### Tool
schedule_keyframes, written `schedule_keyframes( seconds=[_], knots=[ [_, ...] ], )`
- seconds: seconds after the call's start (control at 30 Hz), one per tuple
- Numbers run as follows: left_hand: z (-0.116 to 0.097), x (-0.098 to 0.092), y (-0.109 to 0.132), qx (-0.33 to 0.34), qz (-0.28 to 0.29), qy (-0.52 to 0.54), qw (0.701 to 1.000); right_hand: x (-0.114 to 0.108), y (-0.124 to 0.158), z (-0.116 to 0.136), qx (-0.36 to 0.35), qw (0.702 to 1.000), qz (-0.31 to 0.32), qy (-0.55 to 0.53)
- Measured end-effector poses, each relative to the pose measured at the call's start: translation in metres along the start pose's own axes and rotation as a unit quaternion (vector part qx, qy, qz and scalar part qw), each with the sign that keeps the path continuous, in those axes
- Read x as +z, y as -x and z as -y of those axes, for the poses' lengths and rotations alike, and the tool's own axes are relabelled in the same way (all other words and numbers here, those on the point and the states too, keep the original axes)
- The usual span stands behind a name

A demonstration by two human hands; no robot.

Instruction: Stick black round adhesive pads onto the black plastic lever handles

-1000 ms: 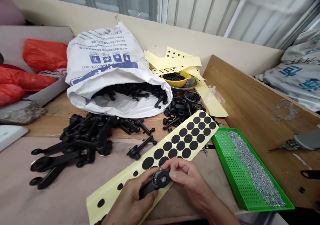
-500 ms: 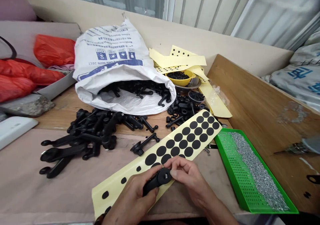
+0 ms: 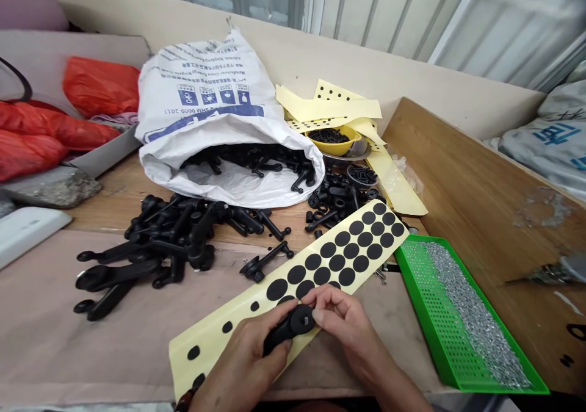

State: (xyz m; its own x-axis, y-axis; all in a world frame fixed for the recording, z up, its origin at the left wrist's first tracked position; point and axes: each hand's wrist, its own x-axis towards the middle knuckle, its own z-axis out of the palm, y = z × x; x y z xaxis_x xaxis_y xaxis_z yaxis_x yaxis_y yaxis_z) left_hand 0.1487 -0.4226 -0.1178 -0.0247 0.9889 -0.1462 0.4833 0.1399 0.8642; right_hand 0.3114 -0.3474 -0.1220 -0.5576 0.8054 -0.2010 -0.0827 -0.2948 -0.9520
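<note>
My left hand point(image 3: 242, 363) grips a black plastic clamping handle point(image 3: 286, 332) by its arm, just above a long yellow backing sheet point(image 3: 215, 345) dotted with round black stickers. My right hand point(image 3: 343, 329) pinches the handle's round head with its fingertips, and the fingers hide part of that head. A small square hole shows in the head's face. Beyond the sheet lies a heap of similar black handles point(image 3: 174, 241), and more fill the mouth of a white woven sack point(image 3: 201, 88).
A green mesh tray of small screws point(image 3: 458, 320) stands to the right, beside a wooden board point(image 3: 471, 186). Behind the sheet are a yellow bowl of black parts point(image 3: 332, 143) and used yellow strips point(image 3: 327, 110). Red bags point(image 3: 41, 134) lie at the left.
The whole scene has shifted slightly in view as my head moved. Both hands stay on the handle, and its round head sits a little higher and further right.
</note>
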Motion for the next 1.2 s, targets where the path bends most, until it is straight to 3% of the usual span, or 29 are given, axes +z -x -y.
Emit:
schedule_keyframes(
  seconds=[0.17, 0.43, 0.67, 1.2],
  knots=[
    [-0.006, -0.001, 0.002, -0.009, -0.001, -0.015, 1.0, 0.001, 0.0, 0.0, 0.0, 1.0, -0.008, -0.008],
    [0.008, 0.008, 0.005, -0.003, -0.012, -0.018, 1.0, -0.001, 0.001, -0.005, 0.013, 0.999, -0.01, -0.031],
    [0.001, 0.005, 0.006, -0.014, 0.001, 0.0, 1.0, -0.001, 0.003, -0.004, 0.028, 0.998, -0.013, -0.053],
    [0.005, 0.008, 0.005, 0.0, -0.006, 0.017, 1.0, -0.001, 0.002, -0.008, 0.007, 1.0, -0.007, -0.009]
  ],
)
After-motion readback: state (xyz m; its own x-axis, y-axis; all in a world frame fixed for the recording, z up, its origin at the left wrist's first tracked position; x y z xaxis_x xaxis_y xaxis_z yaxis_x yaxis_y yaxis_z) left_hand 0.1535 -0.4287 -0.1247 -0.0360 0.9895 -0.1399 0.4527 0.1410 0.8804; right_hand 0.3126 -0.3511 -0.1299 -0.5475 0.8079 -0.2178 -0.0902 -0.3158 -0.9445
